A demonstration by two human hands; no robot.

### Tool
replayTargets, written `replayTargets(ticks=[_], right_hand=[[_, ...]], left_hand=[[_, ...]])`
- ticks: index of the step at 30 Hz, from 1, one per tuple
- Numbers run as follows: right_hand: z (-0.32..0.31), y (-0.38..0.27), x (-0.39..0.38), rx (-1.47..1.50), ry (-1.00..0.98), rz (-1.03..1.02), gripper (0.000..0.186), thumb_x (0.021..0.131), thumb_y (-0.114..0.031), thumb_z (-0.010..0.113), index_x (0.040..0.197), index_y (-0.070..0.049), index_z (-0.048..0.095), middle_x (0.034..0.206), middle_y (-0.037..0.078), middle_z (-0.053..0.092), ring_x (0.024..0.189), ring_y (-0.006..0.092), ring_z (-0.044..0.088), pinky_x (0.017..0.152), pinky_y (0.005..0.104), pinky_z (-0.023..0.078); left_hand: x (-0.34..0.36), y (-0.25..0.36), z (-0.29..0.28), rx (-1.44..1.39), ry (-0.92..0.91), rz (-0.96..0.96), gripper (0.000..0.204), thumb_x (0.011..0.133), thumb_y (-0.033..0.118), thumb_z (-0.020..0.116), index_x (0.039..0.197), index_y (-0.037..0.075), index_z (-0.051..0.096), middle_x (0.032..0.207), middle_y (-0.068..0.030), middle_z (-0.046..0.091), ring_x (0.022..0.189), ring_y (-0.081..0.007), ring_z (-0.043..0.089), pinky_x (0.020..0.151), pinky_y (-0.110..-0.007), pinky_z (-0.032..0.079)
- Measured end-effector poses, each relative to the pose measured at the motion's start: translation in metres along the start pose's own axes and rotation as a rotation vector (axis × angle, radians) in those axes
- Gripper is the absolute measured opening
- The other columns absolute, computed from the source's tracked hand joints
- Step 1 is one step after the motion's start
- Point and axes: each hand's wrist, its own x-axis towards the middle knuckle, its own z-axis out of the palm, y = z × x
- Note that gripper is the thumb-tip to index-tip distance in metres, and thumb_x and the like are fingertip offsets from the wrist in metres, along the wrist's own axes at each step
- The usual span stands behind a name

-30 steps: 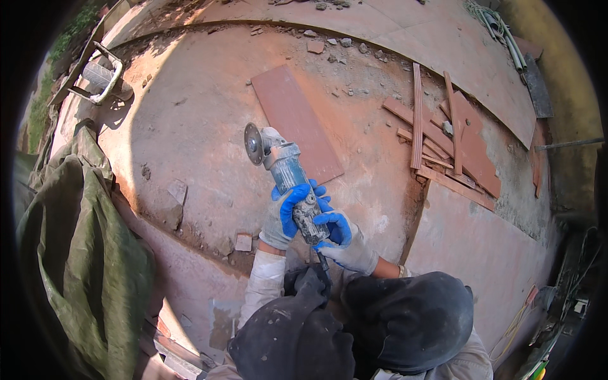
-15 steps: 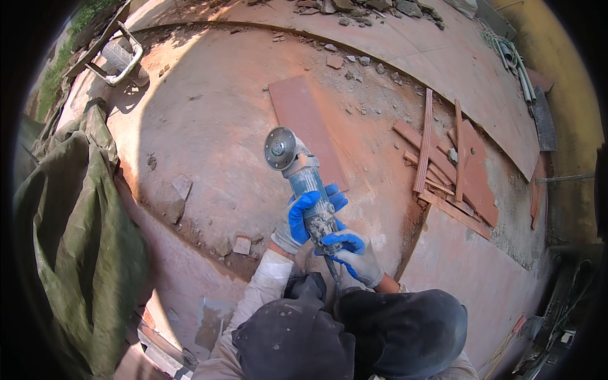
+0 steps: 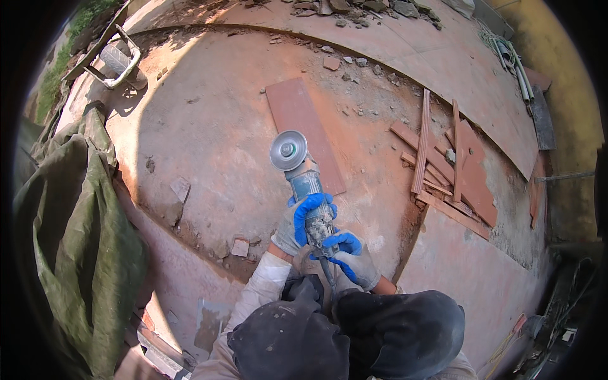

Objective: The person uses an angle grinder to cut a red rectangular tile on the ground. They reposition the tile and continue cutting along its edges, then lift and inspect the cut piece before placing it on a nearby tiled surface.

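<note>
Grinder (image 3: 307, 183) raised, disc-end now pointing up-left

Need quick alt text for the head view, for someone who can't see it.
Both hands, left and right, in blue-palmed gloves grip an angle grinder above a dusty floor, its disc beside a long reddish tile. Cut tile strips lie right.

Blue-gloved hands (image 3: 323, 237), blue-grey grinder (image 3: 304, 183), reddish-brown tile (image 3: 304, 130), olive tarpaulin (image 3: 76, 253).

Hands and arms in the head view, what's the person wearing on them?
Both the left hand and the right hand wear work gloves with blue-coated fingers and grey knit backs. The left forearm is covered by a dusty off-white long sleeve; the right wrist shows only a short way past the glove cuff.
</note>
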Motion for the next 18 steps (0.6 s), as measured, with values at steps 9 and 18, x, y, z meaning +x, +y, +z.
replayTargets(ticks=[9,18], right_hand=[[-0.015,-0.009,0.008,-0.352,-0.058,-0.073,0.088,0.084,-0.015,0.082,0.160,-0.003,0.041,0.151,0.022,0.056,0.145,0.0325,0.057,0.119,0.0441,0.049],[-0.016,0.007,0.015,-1.094,0.350,-0.087,0.107,0.084,-0.033,0.086,0.168,-0.002,0.028,0.141,0.034,0.061,0.123,0.0501,0.067,0.105,0.0535,0.057]], left_hand=[[0.005,-0.021,0.010,0.418,0.247,0.261,0.040,0.098,0.011,0.081,0.130,0.000,0.061,0.110,-0.0118,0.074,0.095,-0.0244,0.078,0.082,-0.038,0.067],[-0.006,-0.073,0.011,0.478,0.176,0.159,0.054,0.099,0.001,0.079,0.144,0.006,0.051,0.129,-0.0091,0.071,0.114,-0.0209,0.075,0.096,-0.035,0.064]])
